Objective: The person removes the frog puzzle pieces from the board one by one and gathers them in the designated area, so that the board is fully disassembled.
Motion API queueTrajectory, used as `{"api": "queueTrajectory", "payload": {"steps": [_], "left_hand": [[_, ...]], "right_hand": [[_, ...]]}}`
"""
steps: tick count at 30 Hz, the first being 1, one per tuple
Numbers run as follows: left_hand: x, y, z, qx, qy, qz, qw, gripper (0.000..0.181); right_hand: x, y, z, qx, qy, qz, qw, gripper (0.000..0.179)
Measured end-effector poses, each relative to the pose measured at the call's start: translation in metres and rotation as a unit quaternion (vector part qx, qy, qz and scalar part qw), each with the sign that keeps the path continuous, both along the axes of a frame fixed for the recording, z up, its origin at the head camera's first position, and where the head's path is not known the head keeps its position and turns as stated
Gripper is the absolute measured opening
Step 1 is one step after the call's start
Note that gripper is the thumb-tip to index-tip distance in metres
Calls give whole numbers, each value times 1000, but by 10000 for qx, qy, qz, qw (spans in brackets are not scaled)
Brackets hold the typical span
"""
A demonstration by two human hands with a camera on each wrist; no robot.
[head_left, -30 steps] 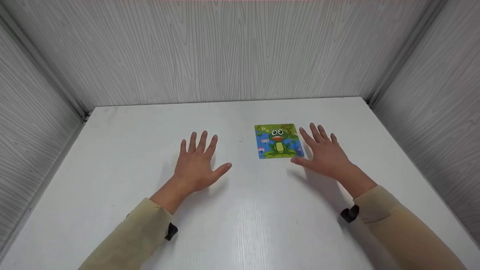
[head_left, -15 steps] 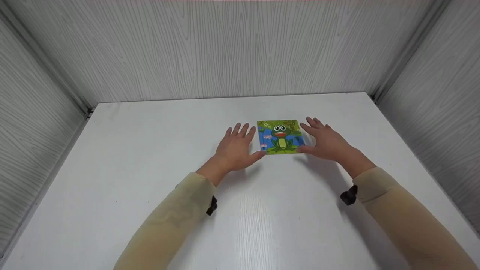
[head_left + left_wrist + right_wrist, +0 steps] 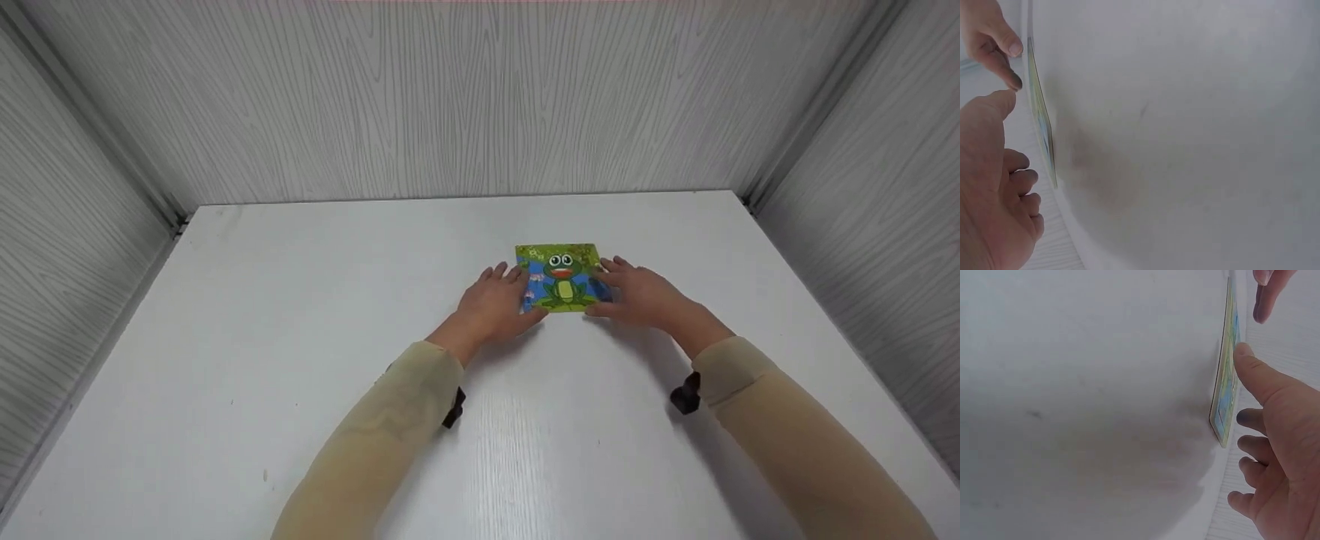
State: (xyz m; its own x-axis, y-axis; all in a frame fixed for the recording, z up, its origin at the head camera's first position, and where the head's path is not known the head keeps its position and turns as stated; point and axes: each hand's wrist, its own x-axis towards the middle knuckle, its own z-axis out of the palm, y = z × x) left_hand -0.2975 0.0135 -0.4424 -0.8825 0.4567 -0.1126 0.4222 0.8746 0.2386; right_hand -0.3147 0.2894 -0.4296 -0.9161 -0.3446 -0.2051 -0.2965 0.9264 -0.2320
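Note:
A thin square frog picture board (image 3: 564, 281), green and blue like a child's puzzle, lies flat on the white table. At its left edge is my left hand (image 3: 489, 304), palm down, fingertips overlapping the edge and thumb by the near left corner. Across from it, my right hand (image 3: 646, 296) covers part of the right edge, its thumb near the close right corner. Both hands have loosely bent fingers and hold nothing. The right wrist view has the thumb (image 3: 1255, 368) overlapping the board's rim (image 3: 1223, 399); contact cannot be judged. The left wrist view shows the board (image 3: 1041, 121) edge-on.
The white table (image 3: 315, 300) stretches out on every side of the board. Behind it rises a grey wood-grain panel (image 3: 465, 97), with similar panels at left (image 3: 60, 247) and right (image 3: 877, 202). Dark wrist devices (image 3: 685, 394) sit under both cuffs.
My left hand has travelled right, from well apart to the board's left edge. The right hand has shifted slightly left over the right edge. Fingers on both hands are less spread; the board seems in place.

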Motion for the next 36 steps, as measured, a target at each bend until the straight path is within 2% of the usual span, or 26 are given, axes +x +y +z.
{"api": "queueTrajectory", "payload": {"steps": [6, 12, 17, 22, 25, 30, 36], "left_hand": [[0, 7, -6, -88, -107, -146, 9998, 78], [1, 13, -5, -56, 21, -156, 9999, 72], [1, 13, -4, -172, 100, -108, 9997, 65], [2, 5, -3, -377, 166, -87, 9991, 55], [5, -1, -2, -319, 166, -55, 9993, 53], [14, -14, -2, -275, 111, -57, 9995, 57], [21, -34, -3, -344, 277, -124, 9989, 59]], "right_hand": [[3, 4, -7, -29, -33, 121, 9999, 72], [5, 7, -10, -147, 200, 372, 9990, 66], [7, 4, -12, -275, 66, 204, 9994, 67], [12, -7, -12, -289, 82, 208, 9993, 68], [15, -12, -11, -252, 150, 257, 9992, 68], [21, -24, -12, -140, 220, 366, 9990, 69], [25, -43, -14, -68, 348, 529, 9980, 69]]}}
